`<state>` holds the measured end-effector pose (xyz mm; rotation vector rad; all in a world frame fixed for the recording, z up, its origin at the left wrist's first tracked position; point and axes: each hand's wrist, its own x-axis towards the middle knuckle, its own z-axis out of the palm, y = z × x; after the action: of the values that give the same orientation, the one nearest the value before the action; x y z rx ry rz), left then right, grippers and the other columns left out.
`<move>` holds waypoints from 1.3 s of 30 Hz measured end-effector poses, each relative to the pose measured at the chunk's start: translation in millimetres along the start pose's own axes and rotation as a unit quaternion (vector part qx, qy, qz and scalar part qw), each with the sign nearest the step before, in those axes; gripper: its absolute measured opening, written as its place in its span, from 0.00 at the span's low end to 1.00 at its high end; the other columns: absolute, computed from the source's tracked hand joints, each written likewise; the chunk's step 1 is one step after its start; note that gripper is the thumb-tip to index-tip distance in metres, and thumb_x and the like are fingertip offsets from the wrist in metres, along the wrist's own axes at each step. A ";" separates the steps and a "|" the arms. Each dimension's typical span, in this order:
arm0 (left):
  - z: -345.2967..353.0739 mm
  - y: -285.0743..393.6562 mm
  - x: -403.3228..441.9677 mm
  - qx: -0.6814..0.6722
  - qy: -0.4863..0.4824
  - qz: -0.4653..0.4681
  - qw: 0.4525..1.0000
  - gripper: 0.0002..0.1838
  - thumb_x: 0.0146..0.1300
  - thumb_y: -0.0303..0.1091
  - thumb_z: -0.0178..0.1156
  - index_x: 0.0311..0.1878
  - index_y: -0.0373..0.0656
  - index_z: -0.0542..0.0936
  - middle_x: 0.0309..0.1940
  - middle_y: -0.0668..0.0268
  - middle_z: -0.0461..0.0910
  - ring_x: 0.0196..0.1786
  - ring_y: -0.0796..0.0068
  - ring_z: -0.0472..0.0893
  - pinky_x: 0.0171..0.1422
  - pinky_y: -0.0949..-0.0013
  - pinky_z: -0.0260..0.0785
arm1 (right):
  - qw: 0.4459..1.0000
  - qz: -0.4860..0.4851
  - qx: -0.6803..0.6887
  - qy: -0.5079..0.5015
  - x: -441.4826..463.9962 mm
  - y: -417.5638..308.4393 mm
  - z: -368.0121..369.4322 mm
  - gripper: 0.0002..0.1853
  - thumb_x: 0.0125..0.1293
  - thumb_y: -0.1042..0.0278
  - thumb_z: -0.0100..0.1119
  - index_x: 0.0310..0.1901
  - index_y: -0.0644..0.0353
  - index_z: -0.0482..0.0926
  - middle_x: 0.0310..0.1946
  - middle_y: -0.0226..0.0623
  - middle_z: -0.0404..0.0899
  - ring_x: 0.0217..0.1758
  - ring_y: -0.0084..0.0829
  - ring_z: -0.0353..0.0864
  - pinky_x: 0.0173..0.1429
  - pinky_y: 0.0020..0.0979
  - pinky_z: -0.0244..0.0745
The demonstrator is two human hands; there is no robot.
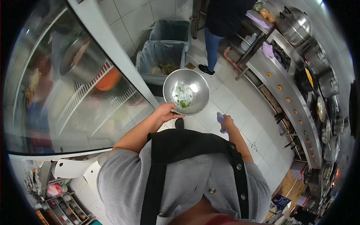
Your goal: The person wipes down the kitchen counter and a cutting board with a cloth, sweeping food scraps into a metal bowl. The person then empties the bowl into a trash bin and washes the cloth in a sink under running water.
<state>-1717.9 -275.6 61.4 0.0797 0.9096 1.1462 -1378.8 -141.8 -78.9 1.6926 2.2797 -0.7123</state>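
My left hand [167, 112] grips the near rim of a round stainless steel mixing bowl [202, 93]. Chopped green herbs [183, 102] lie scattered on the bowl's bottom, in front of my body. Lower and to the right, my right hand [227, 122] is closed around a purple cloth [221, 117], which hangs out above and below the fingers. The bowl is held over the tiled floor, close to a lined waste bin.
At left stands a glass-door fridge [127, 67]. Two lined bins, the nearer bin [144, 58] holding scraps, are ahead. A person in jeans [213, 47] stands beyond. A stove [279, 80] with pots and pans runs along the right.
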 end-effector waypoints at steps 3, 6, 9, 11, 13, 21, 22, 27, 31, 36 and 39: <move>-1.9 22.2 20.5 -0.001 0.009 0.013 1.000 0.26 0.50 0.17 0.42 0.57 0.28 0.59 0.54 0.48 0.66 0.56 0.49 0.70 0.57 0.44 0.69 | 0.999 -0.007 0.044 0.010 35.7 -24.4 3.9 0.24 0.47 0.72 0.59 0.51 0.50 0.74 0.45 0.48 0.74 0.49 0.51 0.74 0.54 0.43 0.72; 6.7 56.0 37.7 0.008 0.029 0.046 0.998 0.25 0.51 0.17 0.42 0.57 0.26 0.59 0.54 0.48 0.66 0.55 0.50 0.71 0.56 0.45 0.71 | 0.985 -0.135 -0.032 -0.100 50.7 -42.0 -14.5 0.22 0.51 0.65 0.58 0.51 0.50 0.74 0.44 0.48 0.74 0.48 0.53 0.74 0.53 0.44 0.71; 2.0 71.1 50.8 0.025 0.051 0.090 0.994 0.26 0.51 0.17 0.42 0.57 0.27 0.57 0.53 0.48 0.65 0.53 0.51 0.72 0.53 0.48 0.74 | 0.955 -0.228 -0.093 -0.167 95.8 -24.5 -1.5 0.21 0.53 0.63 0.57 0.52 0.48 0.74 0.45 0.50 0.74 0.48 0.54 0.74 0.54 0.45 0.70; 4.8 80.3 54.3 0.059 0.146 0.135 0.978 0.28 0.51 0.17 0.41 0.60 0.30 0.54 0.55 0.49 0.63 0.52 0.50 0.73 0.51 0.48 0.75 | 0.972 -0.122 -0.061 -0.192 101.8 -52.1 -36.6 0.21 0.53 0.65 0.57 0.52 0.46 0.74 0.47 0.49 0.72 0.51 0.52 0.72 0.55 0.45 0.69; -12.5 83.7 68.7 0.052 0.140 0.134 0.980 0.30 0.52 0.17 0.40 0.62 0.35 0.51 0.56 0.49 0.61 0.52 0.49 0.72 0.49 0.48 0.75 | 0.979 -0.099 -0.123 -0.130 133.9 -52.6 -37.1 0.23 0.52 0.67 0.58 0.53 0.44 0.74 0.51 0.44 0.69 0.54 0.49 0.70 0.56 0.45 0.69; -81.2 74.1 100.3 0.388 0.136 0.280 0.868 0.28 0.54 0.21 0.45 0.61 0.37 0.56 0.53 0.49 0.67 0.50 0.52 0.75 0.47 0.49 0.76 | 0.935 -0.246 0.116 0.228 252.2 -183.6 -136.7 0.28 0.48 0.77 0.53 0.56 0.52 0.68 0.51 0.49 0.67 0.54 0.53 0.66 0.58 0.45 0.63; -76.7 79.1 104.9 0.383 0.144 0.279 0.868 0.28 0.54 0.21 0.45 0.61 0.37 0.56 0.53 0.49 0.67 0.50 0.52 0.75 0.47 0.49 0.76 | 0.916 -0.276 0.171 0.235 264.3 -204.9 -157.4 0.29 0.46 0.77 0.53 0.55 0.55 0.68 0.50 0.50 0.67 0.54 0.54 0.66 0.59 0.45 0.61; -16.3 114.3 98.9 -0.034 0.345 0.230 0.910 0.28 0.55 0.25 0.49 0.61 0.36 0.56 0.53 0.50 0.68 0.47 0.52 0.77 0.46 0.48 0.77 | 0.816 -0.422 0.240 0.315 311.4 -302.7 -224.3 0.29 0.44 0.79 0.52 0.54 0.56 0.68 0.53 0.48 0.65 0.56 0.51 0.62 0.62 0.44 0.58; -26.3 146.7 133.9 -0.086 0.351 0.249 0.899 0.31 0.52 0.18 0.43 0.62 0.39 0.49 0.55 0.45 0.62 0.51 0.43 0.73 0.41 0.48 0.79 | 0.759 -0.530 0.282 0.251 334.2 -377.9 -264.2 0.29 0.44 0.80 0.52 0.54 0.55 0.69 0.53 0.46 0.65 0.57 0.49 0.61 0.62 0.42 0.57; -7.5 233.6 184.7 -0.162 0.346 0.289 0.878 0.31 0.51 0.19 0.43 0.61 0.38 0.50 0.54 0.46 0.62 0.47 0.44 0.76 0.37 0.51 0.80 | 0.639 -0.714 0.194 0.210 364.4 -454.1 -314.4 0.29 0.39 0.82 0.56 0.49 0.53 0.72 0.51 0.41 0.68 0.55 0.46 0.64 0.59 0.41 0.61; 10.2 297.0 218.6 -0.091 0.363 0.297 0.879 0.27 0.53 0.22 0.44 0.60 0.35 0.58 0.54 0.48 0.67 0.49 0.50 0.76 0.44 0.51 0.78 | 0.568 -0.787 0.096 0.221 402.1 -490.3 -325.4 0.25 0.42 0.78 0.56 0.47 0.51 0.73 0.50 0.34 0.70 0.54 0.42 0.66 0.57 0.41 0.63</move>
<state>-1909.7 38.5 86.5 -0.2654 1.4928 1.8934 -1931.1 248.5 146.0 -0.9072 3.6957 -0.6991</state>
